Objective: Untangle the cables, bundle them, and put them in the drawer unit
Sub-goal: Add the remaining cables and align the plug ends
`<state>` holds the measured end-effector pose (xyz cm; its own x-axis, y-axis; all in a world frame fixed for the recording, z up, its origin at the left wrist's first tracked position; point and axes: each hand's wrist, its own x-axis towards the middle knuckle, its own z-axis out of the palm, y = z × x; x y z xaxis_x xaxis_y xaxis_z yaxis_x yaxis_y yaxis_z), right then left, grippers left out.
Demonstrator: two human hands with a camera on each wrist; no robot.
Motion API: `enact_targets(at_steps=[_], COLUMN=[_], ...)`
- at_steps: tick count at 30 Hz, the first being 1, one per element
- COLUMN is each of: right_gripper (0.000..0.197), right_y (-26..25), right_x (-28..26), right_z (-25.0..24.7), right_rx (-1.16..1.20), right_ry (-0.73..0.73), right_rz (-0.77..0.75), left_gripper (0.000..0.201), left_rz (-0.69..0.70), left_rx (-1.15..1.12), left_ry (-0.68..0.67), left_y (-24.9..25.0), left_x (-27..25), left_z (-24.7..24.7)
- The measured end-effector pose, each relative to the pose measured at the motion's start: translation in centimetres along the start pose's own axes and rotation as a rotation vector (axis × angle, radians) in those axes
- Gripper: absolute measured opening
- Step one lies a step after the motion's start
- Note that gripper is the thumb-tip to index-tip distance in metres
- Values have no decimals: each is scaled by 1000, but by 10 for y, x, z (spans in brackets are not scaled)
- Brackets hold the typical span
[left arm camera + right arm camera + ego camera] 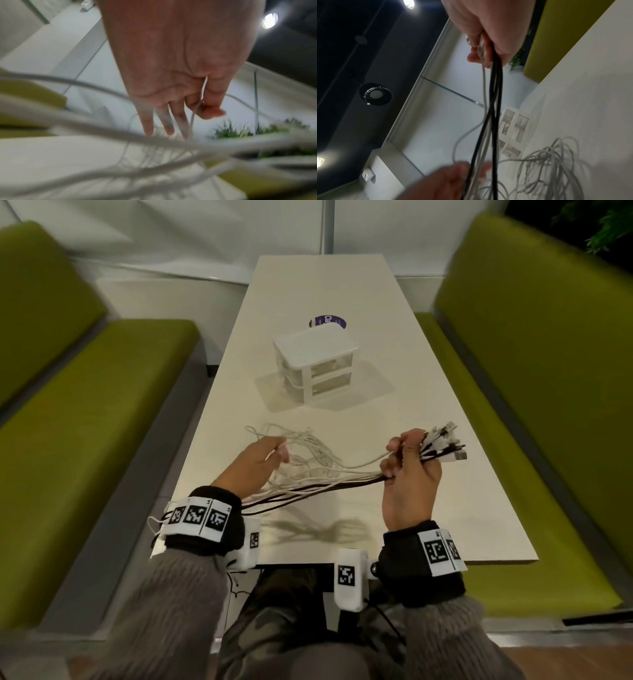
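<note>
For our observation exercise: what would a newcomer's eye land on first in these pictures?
The right hand gripping a fistful of black and white cables, plugs fanned out. These trail across the table to the left hand, which pinches one white strand. Behind stands the white drawer unit.

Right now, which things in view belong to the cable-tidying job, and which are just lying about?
Job:
- cables, white and black
- drawer unit
- right hand gripping the connector ends
- left hand pinching a white strand

Lying about:
- purple round sticker
- green benches
</note>
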<state>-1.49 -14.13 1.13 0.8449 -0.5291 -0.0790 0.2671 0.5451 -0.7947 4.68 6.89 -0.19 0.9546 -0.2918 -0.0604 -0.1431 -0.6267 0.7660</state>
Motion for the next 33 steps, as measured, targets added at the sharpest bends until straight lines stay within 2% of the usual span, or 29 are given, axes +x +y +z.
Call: enact_targets(at_steps=[3, 5, 7, 10, 11, 13, 14, 17, 19, 21, 24, 26, 28, 33], right_gripper=[12, 13, 18, 40, 36, 13, 4, 20, 26, 23, 19, 20, 21, 26], right_y=[8, 10, 10, 12, 12, 11, 9, 10, 11, 11, 8, 7, 8, 9], right_x=[-2, -4, -5, -11, -12, -14, -15, -14, -13, -10, -7, -5, -4, -3], right_z=[3, 5, 5, 8, 9, 11, 12, 10, 10, 11, 11, 10, 9, 12], right_rx=[-97, -158, -191, -260, -307, -413, -454, -480, -389, -270, -117, -77, -75, -71], right_ry=[-50, -107, -179, -295, -330, -373, -374, -358, -299, -212, -143, -128, -123, -90], right_rz=[16, 41, 56, 76, 57, 8, -11, -37, 13, 78, 155, 177, 187, 195], left_gripper=[24, 27, 32, 30, 29, 28, 28, 25, 27, 29, 32, 30, 26, 14], left_rz=[-18, -12, 86, 241, 264, 276, 282, 289, 288, 271, 211, 183, 177, 227], left_rx=[-322, -484, -458, -373, -402, -440, -439, -343, -318, -255, -3, 43, 4, -264], left_ry=[-74, -42, 51, 73, 60, 49, 47, 48, 33, 7, 57, 88, 108, 193], left_y=[28, 45, 59, 73, 76, 76, 76, 70, 63, 50, 30, 21, 19, 38], left_x=[3, 2, -3, -7, -8, -8, -9, -14, -17, -18, -21, -20, -18, -20], left_z=[3, 10, 20, 35, 38, 40, 38, 33, 31, 34, 37, 35, 34, 39])
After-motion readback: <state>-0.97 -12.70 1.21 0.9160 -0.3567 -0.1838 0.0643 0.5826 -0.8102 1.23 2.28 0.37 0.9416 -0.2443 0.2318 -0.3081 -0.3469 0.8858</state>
